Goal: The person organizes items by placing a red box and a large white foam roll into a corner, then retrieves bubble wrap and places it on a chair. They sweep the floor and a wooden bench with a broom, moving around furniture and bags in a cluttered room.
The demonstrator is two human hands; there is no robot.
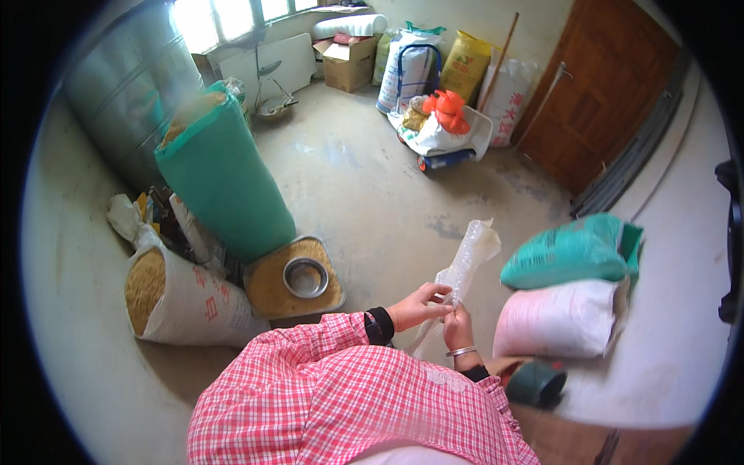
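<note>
A length of clear, crinkled plastic film (472,250) is bunched between my two hands, its wider end spread up and to the right and another end hanging below. My left hand (421,305) pinches its left side with thumb and fingers. Close against it, my right hand (458,326), with a silver bangle at the wrist, grips the gathered middle. To the left, a metal bowl (305,278) rests on grain in a shallow tray (343,299). Beside the tray stand an open white woven sack of grain (197,302) and a tall green sack (226,180).
At the right lie a green sack (564,253) and a pinkish-white sack (555,319), with a dark green bucket (535,381) below. Farther off are a loaded hand trolley (444,158), a cardboard box (349,67), upright sacks and a wooden door (598,81). A metal bin (133,87) stands upper left.
</note>
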